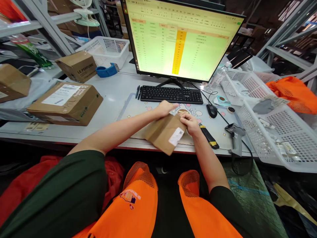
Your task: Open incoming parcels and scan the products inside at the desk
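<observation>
A small brown cardboard parcel (164, 133) with a white label lies tilted at the front edge of the desk (114, 92). My left hand (165, 108) curls over its far top edge. My right hand (191, 123) grips its right corner with closed fingers. Both hands hold the parcel above a printed desk mat (133, 105). A black and yellow utility knife (209, 136) lies just right of my right hand.
A keyboard (171, 94), mouse (212, 110) and large monitor (180, 39) stand behind. A barcode scanner (235, 136) and white baskets (277, 132) sit to the right. Cardboard boxes (65, 103) and a blue tape dispenser (106, 70) are on the left.
</observation>
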Tool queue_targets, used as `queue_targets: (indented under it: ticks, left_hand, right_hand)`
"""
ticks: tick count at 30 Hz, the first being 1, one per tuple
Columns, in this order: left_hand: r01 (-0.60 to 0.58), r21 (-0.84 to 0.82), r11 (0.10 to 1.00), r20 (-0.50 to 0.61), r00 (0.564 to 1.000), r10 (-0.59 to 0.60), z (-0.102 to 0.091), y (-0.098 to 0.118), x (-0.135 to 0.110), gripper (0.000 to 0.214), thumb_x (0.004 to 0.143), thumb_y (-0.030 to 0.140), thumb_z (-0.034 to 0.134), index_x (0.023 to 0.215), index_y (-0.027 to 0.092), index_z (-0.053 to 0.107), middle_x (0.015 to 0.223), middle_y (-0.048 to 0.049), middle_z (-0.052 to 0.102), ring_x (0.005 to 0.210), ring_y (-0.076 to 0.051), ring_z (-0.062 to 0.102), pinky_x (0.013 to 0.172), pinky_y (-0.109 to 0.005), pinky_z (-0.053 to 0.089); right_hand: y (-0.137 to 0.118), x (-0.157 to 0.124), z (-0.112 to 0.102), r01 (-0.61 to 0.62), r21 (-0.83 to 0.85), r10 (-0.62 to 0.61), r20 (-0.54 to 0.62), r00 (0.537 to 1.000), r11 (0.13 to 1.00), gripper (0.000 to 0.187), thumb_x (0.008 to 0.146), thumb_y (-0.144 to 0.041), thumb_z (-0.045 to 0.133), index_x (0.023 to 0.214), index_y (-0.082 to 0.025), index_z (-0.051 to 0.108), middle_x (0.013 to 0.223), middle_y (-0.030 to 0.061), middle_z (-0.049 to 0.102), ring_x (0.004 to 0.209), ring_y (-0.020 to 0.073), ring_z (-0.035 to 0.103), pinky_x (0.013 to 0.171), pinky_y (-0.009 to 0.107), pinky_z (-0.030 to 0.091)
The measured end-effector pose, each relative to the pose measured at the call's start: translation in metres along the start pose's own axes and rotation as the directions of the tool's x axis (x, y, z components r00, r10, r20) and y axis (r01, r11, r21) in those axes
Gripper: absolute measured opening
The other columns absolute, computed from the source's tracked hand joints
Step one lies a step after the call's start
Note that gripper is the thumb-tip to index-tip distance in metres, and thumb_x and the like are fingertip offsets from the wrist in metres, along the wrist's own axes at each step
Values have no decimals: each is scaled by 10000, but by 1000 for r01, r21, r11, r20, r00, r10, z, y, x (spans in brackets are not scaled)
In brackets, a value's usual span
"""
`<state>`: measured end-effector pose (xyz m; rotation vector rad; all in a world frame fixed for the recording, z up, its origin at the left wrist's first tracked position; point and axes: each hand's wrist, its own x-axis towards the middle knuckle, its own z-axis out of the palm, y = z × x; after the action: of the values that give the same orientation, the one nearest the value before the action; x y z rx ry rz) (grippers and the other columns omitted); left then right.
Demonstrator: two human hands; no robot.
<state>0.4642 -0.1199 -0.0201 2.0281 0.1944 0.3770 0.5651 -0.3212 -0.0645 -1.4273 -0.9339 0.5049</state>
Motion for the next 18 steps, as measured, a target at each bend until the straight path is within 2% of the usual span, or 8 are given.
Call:
queue_targets:
  ticks: [2, 4, 6, 8, 11, 14, 16, 18]
  left_hand:
    - [16, -125, 992, -138, 990, -34, -6, -8, 6, 748, 930, 837, 421, 499, 248, 259, 460, 0, 308, 517, -129, 327, 581, -354, 350]
    - [16, -215, 977, -196, 979, -59, -11, -18, 12, 757, 930, 879, 281, 507, 254, 215, 449, -4, 265, 504, -134, 335, 579, -355, 391]
    - [24, -278, 960, -203, 976, -83, -16, -28, 13, 761, 899, 913, 189, 518, 254, 193, 456, -8, 251, 508, -139, 367, 593, -355, 440]
    - [40, -267, 963, -140, 987, -80, -23, -37, 6, 755, 881, 918, 128, 537, 250, 209, 494, -37, 361, 562, -156, 472, 653, -371, 513]
    - [58, -207, 977, -29, 997, -66, -44, -50, -18, 713, 833, 903, 368, 598, 231, 387, 767, -114, 671, 764, -209, 650, 772, -423, 579]
    - [127, -110, 986, 35, 992, -124, -70, -64, -47, 571, 745, 773, 647, 768, 208, 566, 1102, -149, 755, 940, -255, 713, 847, -447, 594]
    - [194, 73, 978, 23, 980, -196, -81, -68, -63, 487, 778, 673, 679, 899, 204, 625, 1236, -157, 737, 1053, -269, 711, 926, -454, 586]
    - [229, 302, 925, -45, 973, -227, -80, -65, -76, 393, 855, 557, 644, 1007, 195, 661, 1309, -177, 708, 1168, -302, 678, 1025, -489, 545]
  right_hand:
    - [0, 7, -12, -34, 0, 34, -41, 999, 999, 514, 707, -744, 747, 785, -252, 619, 999, 64, 708, 1072, 293, 658, 1025, 483, 521]
    - [-3, 15, -19, -80, -9, 80, -28, 996, 997, 500, 736, -731, 719, 832, -246, 644, 968, 62, 727, 1011, 287, 675, 964, 473, 548]
    - [-6, 20, -20, -146, -25, 147, 33, 989, 989, 507, 775, -729, 677, 866, -230, 681, 981, 72, 752, 976, 278, 687, 914, 446, 565]
    - [-11, 19, -20, -210, -52, 214, 79, 974, 976, 494, 797, -703, 665, 889, -219, 695, 1044, 81, 771, 1006, 279, 699, 904, 429, 572]
    - [-15, 3, -28, -253, -3, 252, 72, 965, 968, 334, 749, -533, 709, 867, -228, 640, 1123, 82, 783, 1137, 315, 704, 958, 463, 574]
    - [-14, -26, -52, -248, 44, 247, 12, 969, 968, 298, 713, -366, 652, 981, -237, 653, 1255, 93, 763, 1239, 336, 687, 1035, 537, 554]
    - [-9, -46, -67, -246, -111, 243, -36, 969, 963, 445, 723, -318, 655, 1161, -244, 694, 1402, 109, 701, 1349, 344, 627, 1134, 582, 492]
    - [-5, -65, -73, -211, -359, 209, -43, 977, 909, 484, 789, -344, 667, 1261, -250, 721, 1564, 121, 583, 1512, 362, 475, 1252, 620, 362]
